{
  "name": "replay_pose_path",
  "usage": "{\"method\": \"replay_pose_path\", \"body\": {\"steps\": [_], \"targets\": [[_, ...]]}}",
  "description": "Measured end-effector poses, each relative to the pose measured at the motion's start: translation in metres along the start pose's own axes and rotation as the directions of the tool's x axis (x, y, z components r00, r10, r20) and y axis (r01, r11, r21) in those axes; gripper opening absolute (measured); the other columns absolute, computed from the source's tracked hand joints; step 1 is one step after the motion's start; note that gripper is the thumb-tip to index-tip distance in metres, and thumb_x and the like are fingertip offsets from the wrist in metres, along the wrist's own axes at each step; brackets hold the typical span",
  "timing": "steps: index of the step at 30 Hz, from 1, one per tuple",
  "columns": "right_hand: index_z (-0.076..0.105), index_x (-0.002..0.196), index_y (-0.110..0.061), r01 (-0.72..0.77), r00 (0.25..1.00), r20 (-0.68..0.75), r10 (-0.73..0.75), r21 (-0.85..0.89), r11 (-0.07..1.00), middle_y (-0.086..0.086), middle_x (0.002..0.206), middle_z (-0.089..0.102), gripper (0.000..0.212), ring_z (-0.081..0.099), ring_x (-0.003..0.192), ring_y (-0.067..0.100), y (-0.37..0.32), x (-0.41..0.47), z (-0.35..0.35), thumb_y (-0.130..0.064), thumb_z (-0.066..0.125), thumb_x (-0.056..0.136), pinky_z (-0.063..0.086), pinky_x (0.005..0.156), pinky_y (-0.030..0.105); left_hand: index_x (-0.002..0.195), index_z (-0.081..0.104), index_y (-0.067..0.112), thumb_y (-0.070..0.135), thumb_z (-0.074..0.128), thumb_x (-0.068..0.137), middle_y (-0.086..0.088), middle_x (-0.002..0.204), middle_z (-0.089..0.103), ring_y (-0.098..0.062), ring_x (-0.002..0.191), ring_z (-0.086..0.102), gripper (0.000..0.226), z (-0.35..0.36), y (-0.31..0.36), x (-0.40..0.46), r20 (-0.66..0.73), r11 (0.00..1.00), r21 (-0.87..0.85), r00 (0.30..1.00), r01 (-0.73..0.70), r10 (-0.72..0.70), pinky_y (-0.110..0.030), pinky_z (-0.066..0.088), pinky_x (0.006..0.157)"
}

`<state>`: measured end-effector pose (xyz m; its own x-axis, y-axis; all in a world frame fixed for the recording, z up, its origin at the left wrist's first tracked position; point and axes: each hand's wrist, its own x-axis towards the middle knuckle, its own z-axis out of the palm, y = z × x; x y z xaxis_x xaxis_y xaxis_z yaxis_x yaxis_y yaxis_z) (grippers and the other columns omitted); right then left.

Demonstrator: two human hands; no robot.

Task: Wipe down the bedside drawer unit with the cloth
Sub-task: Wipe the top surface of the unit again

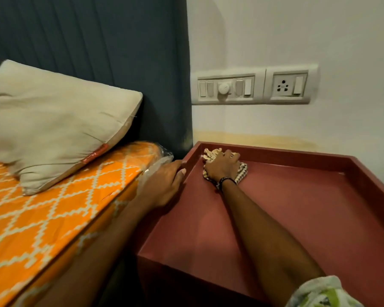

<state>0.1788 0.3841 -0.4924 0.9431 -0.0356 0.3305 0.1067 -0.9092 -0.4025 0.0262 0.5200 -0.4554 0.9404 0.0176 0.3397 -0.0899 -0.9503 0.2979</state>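
Right hand [222,167] grip presses cloth [242,170] into drawer unit's [275,218] rimmed top, back-left corner; left hand [164,185] grip rests relaxed on rim.

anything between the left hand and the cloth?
Head view: only the unit's raised left rim separates the left hand from the cloth under the right hand.

One drawer unit [275,218], one cloth [242,171], two hands, one pillow [53,125], two switch plates

One head-worn view looks forward and down, close over the bedside drawer unit [275,218], bed [42,218] at left, wall [297,29] far.
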Motion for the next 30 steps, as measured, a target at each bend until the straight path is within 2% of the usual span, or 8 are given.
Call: {"method": "replay_pose_path", "body": {"steps": [7, 10, 12, 14, 16, 20, 25, 30], "targets": [[0.064, 0.110, -0.010, 0.336, 0.922, 0.162, -0.350, 0.111, 0.935, 0.008, 0.120, 0.061, 0.040, 0.042, 0.112, 0.034, -0.003, 0.016, 0.002, -0.039, 0.044, 0.091, 0.036, 0.092, 0.039, 0.137, 0.047, 0.016, 0.033, 0.029, 0.103, -0.004, 0.139, 0.052, -0.017, 0.129, 0.045, 0.042, -0.001, 0.003, -0.002, -0.086, 0.999, -0.044, 0.996, 0.004, -0.008, -0.031, 0.029, 0.109], [0.063, 0.118, -0.015, 0.447, 0.847, 0.189, -0.496, 0.252, 0.858, -0.001, 0.121, 0.060, 0.034, 0.039, 0.119, 0.028, 0.009, 0.004, -0.013, -0.035, 0.050, 0.092, 0.036, 0.101, 0.038, 0.139, 0.044, 0.016, 0.033, 0.028, 0.103, -0.005, 0.142, 0.050, -0.018, 0.131, 0.044, 0.043, -0.001, 0.003, -0.002, -0.088, 0.997, -0.072, 0.996, 0.007, -0.013, -0.033, 0.030, 0.110], [0.061, 0.122, -0.026, 0.502, 0.763, 0.225, -0.606, 0.384, 0.775, -0.015, 0.113, 0.057, 0.041, 0.036, 0.116, 0.014, 0.022, -0.010, -0.022, -0.043, 0.053, 0.086, 0.037, 0.100, 0.028, 0.139, 0.044, 0.016, 0.034, 0.029, 0.103, -0.006, 0.142, 0.050, -0.018, 0.131, 0.044, 0.043, -0.001, 0.004, -0.003, -0.087, 0.997, -0.078, 0.996, 0.016, -0.023, -0.032, 0.030, 0.110], [0.061, 0.119, -0.038, 0.571, 0.659, 0.270, -0.702, 0.429, 0.700, -0.013, 0.113, 0.056, 0.043, 0.034, 0.106, 0.005, 0.030, -0.020, -0.026, -0.050, 0.049, 0.080, 0.034, 0.091, 0.013, 0.139, 0.044, 0.015, 0.033, 0.030, 0.103, -0.006, 0.142, 0.050, -0.018, 0.131, 0.044, 0.043, -0.002, 0.006, -0.004, -0.080, 0.996, -0.081, 0.996, 0.025, -0.032, -0.031, 0.029, 0.109], [0.060, 0.117, -0.046, 0.606, 0.616, 0.312, -0.724, 0.400, 0.688, -0.008, 0.116, 0.055, 0.041, 0.037, 0.105, 0.003, 0.032, -0.020, -0.026, -0.050, 0.049, 0.079, 0.035, 0.088, 0.016, 0.139, 0.043, 0.016, 0.033, 0.030, 0.102, -0.005, 0.142, 0.049, -0.017, 0.132, 0.043, 0.043, -0.003, 0.008, -0.005, -0.074, 0.996, -0.078, 0.996, 0.033, -0.039, -0.029, 0.028, 0.108], [0.060, 0.124, -0.040, 0.563, 0.708, 0.310, -0.635, 0.296, 0.772, 0.002, 0.128, 0.052, 0.048, 0.046, 0.118, 0.016, 0.030, -0.002, -0.021, -0.055, 0.050, 0.079, 0.041, 0.099, 0.036, 0.139, 0.044, 0.016, 0.034, 0.030, 0.102, -0.004, 0.142, 0.049, -0.016, 0.132, 0.043, 0.043, -0.002, 0.008, -0.005, -0.081, 0.999, -0.035, 0.996, 0.031, -0.034, -0.028, 0.028, 0.108], [0.052, 0.134, -0.025, 0.445, 0.862, 0.270, -0.428, -0.002, 0.896, 0.013, 0.132, 0.048, 0.048, 0.042, 0.125, 0.031, 0.017, 0.018, -0.017, -0.046, 0.048, 0.091, 0.035, 0.102, 0.042, 0.141, 0.042, 0.017, 0.037, 0.029, 0.102, -0.003, 0.144, 0.048, -0.016, 0.133, 0.042, 0.046, 0.000, 0.004, -0.003, -0.093, 0.999, -0.028, 0.995, 0.040, -0.043, -0.036, 0.031, 0.112], [0.058, 0.121, -0.017, 0.268, 0.952, 0.140, -0.273, 0.055, 0.962, 0.013, 0.119, 0.055, 0.038, 0.036, 0.126, 0.030, -0.011, 0.012, 0.001, -0.035, 0.048, 0.089, 0.034, 0.099, 0.044, 0.142, 0.041, 0.017, 0.037, 0.028, 0.102, -0.003, 0.145, 0.047, -0.016, 0.134, 0.041, 0.046, -0.001, 0.005, -0.002, -0.108, 0.999, -0.019, 0.993, 0.037, -0.038, -0.033, 0.030, 0.111]]}}
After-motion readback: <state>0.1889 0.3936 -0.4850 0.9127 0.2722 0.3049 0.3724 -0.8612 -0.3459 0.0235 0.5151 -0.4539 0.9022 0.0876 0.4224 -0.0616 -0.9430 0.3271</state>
